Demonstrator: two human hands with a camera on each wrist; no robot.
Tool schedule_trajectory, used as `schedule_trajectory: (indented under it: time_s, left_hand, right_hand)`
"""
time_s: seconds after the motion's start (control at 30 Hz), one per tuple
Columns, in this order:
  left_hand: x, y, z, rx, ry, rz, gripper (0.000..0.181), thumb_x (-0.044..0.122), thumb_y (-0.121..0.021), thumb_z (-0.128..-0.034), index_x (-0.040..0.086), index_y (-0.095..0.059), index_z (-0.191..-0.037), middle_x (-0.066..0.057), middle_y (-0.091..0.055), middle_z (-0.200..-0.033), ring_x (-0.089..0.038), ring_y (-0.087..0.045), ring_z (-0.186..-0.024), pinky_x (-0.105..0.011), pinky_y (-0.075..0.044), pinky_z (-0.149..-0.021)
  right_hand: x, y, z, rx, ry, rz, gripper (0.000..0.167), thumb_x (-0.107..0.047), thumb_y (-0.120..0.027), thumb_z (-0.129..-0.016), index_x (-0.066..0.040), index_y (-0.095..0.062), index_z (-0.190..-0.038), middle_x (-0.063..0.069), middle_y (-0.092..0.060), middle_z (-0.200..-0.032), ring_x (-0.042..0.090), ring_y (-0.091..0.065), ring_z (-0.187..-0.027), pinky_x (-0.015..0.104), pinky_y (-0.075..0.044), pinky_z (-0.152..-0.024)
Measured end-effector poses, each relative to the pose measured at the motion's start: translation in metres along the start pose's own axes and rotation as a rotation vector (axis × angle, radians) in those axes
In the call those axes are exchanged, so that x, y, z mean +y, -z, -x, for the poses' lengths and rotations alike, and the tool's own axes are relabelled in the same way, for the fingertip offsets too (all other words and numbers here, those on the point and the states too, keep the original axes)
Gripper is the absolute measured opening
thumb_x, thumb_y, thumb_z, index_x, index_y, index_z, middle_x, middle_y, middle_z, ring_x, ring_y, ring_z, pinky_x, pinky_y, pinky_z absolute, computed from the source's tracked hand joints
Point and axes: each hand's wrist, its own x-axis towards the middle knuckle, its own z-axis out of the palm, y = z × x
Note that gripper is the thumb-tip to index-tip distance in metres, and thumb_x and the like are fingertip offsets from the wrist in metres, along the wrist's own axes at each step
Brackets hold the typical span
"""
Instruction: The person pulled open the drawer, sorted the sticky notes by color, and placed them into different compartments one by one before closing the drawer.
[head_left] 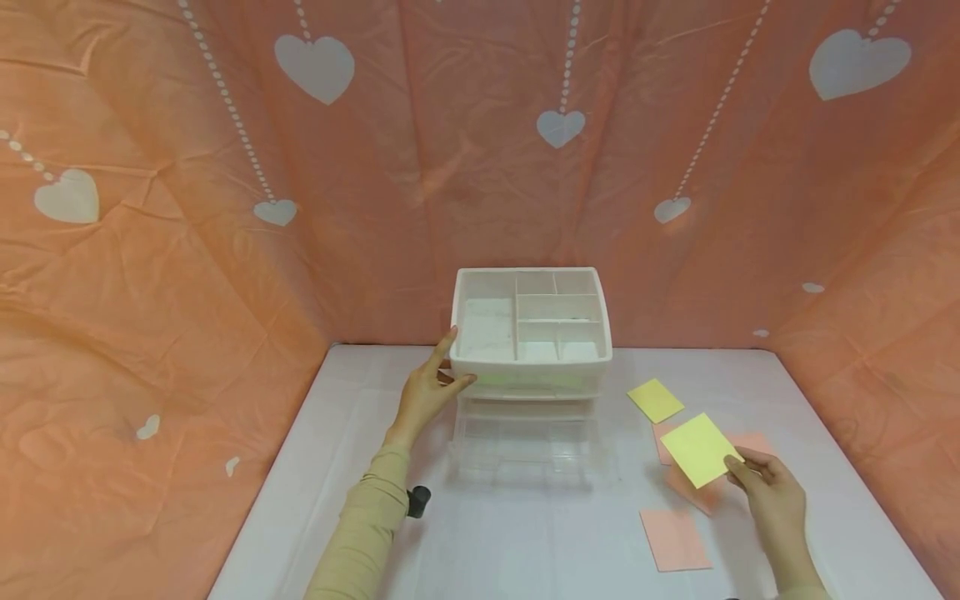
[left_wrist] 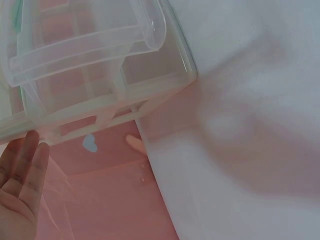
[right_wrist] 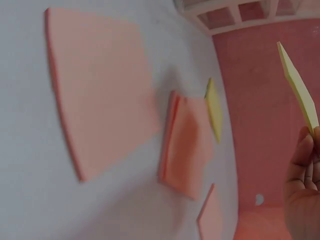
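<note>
A white drawer unit (head_left: 531, 363) with a divided top tray stands at the back middle, its lower clear drawer (head_left: 525, 446) pulled out. My left hand (head_left: 423, 398) touches the left front corner of the top, thumb at the front and fingers along the side; in the left wrist view the fingers (left_wrist: 25, 170) meet the unit's edge. Between thumb and fingers, my right hand (head_left: 772, 496) pinches a yellow note pad (head_left: 699, 450) by its corner, raised above the pink pads. The right wrist view shows this yellow pad (right_wrist: 299, 90) edge-on.
Another yellow pad (head_left: 656, 401) lies right of the drawer unit. Several pink pads lie on the right of the table, one (head_left: 675, 540) nearer the front. A small black object (head_left: 418, 501) shows beside the left sleeve. Orange cloth with hearts (head_left: 450, 167) hangs behind the table.
</note>
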Motion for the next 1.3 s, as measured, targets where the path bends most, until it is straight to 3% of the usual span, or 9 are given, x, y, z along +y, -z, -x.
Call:
schedule_trajectory:
  time_s: [0.17, 0.23, 0.33, 0.57, 0.67, 0.8, 0.9, 1.1, 1.3]
  left_hand:
    - [0.0, -0.001, 0.0, -0.001, 0.0, -0.007, 0.082, 0.037, -0.073, -0.0795, 0.049, -0.022, -0.143, -0.016, -0.067, -0.102, -0.026, -0.069, -0.081, -0.039, -0.056, -0.073]
    - [-0.001, -0.001, -0.001, 0.002, 0.003, -0.005, 0.082, 0.037, -0.073, -0.0795, 0.05, -0.021, -0.143, -0.016, -0.067, -0.102, -0.026, -0.069, -0.081, -0.04, -0.056, -0.073]
    - [-0.002, -0.001, -0.001, 0.002, 0.004, -0.014, 0.082, 0.037, -0.072, -0.0798, 0.05, -0.021, -0.143, -0.015, -0.067, -0.102, -0.025, -0.069, -0.081, -0.039, -0.056, -0.073]
    - [-0.002, -0.001, -0.001, -0.004, 0.006, -0.007, 0.082, 0.038, -0.072, -0.0797, 0.05, -0.021, -0.143, -0.015, -0.067, -0.103, -0.025, -0.069, -0.081, -0.039, -0.056, -0.073]
    - [-0.002, 0.0, -0.001, -0.007, 0.008, -0.004, 0.083, 0.038, -0.073, -0.0792, 0.05, -0.02, -0.143, -0.015, -0.068, -0.104, -0.025, -0.069, -0.081, -0.039, -0.056, -0.073]
    - [-0.002, 0.0, -0.001, -0.01, 0.008, -0.004, 0.083, 0.038, -0.073, -0.0793, 0.049, -0.021, -0.143, -0.015, -0.067, -0.104, -0.025, -0.069, -0.082, -0.04, -0.056, -0.074]
    - [-0.001, 0.0, 0.0, -0.008, 0.004, -0.007, 0.083, 0.037, -0.073, -0.0794, 0.048, -0.021, -0.143, -0.015, -0.067, -0.103, -0.026, -0.069, -0.082, -0.04, -0.056, -0.074]
    - [-0.002, 0.0, -0.001, -0.008, -0.001, -0.007, 0.083, 0.037, -0.072, -0.0797, 0.049, -0.021, -0.143, -0.015, -0.067, -0.102, -0.025, -0.069, -0.081, -0.04, -0.056, -0.073]
    - [-0.002, -0.001, -0.001, -0.006, 0.002, -0.005, 0.082, 0.037, -0.072, -0.0798, 0.049, -0.021, -0.143, -0.014, -0.068, -0.102, -0.024, -0.069, -0.08, -0.039, -0.056, -0.073]
  right_hand:
    - [0.0, -0.008, -0.01, -0.038, 0.052, -0.123, 0.016, -0.009, -0.069, -0.083, -0.015, -0.064, -0.097, -0.011, -0.065, -0.081, 0.001, -0.063, -0.073, 0.013, -0.054, -0.069]
    - [0.006, -0.01, -0.017, -0.058, 0.108, -0.211, 0.017, -0.003, -0.068, -0.082, -0.01, -0.065, -0.098, -0.006, -0.066, -0.081, 0.004, -0.064, -0.072, 0.015, -0.055, -0.068]
    - [0.013, -0.013, -0.029, -0.074, 0.132, -0.2, 0.019, -0.005, -0.068, -0.084, -0.009, -0.065, -0.101, -0.004, -0.065, -0.082, 0.006, -0.064, -0.073, 0.016, -0.055, -0.07]
    - [0.059, -0.023, -0.07, -0.119, 0.262, -0.334, 0.031, 0.001, -0.069, -0.08, 0.003, -0.06, -0.111, 0.005, -0.067, -0.09, 0.013, -0.067, -0.074, 0.022, -0.057, -0.068]
    - [0.035, -0.038, -0.059, -0.152, 0.252, -0.306, 0.028, 0.001, -0.067, -0.082, 0.003, -0.06, -0.11, 0.004, -0.067, -0.09, 0.014, -0.067, -0.075, 0.022, -0.057, -0.069]
    - [-0.041, -0.073, -0.01, -0.154, 0.178, -0.285, 0.016, 0.003, -0.064, -0.083, -0.003, -0.064, -0.098, -0.001, -0.066, -0.084, 0.01, -0.065, -0.072, 0.019, -0.056, -0.067]
    - [-0.077, -0.095, 0.014, -0.161, 0.151, -0.3, 0.014, 0.004, -0.065, -0.083, -0.008, -0.065, -0.09, -0.004, -0.065, -0.082, 0.005, -0.064, -0.071, 0.016, -0.055, -0.066]
    - [-0.086, -0.119, 0.017, -0.236, 0.175, -0.3, 0.014, 0.003, -0.064, -0.084, -0.01, -0.065, -0.087, -0.005, -0.066, -0.084, 0.005, -0.064, -0.073, 0.015, -0.054, -0.068]
    - [-0.088, -0.145, 0.016, -0.245, 0.182, -0.213, 0.009, -0.001, -0.068, -0.082, -0.01, -0.066, -0.084, -0.007, -0.066, -0.08, 0.004, -0.063, -0.07, 0.017, -0.055, -0.067]
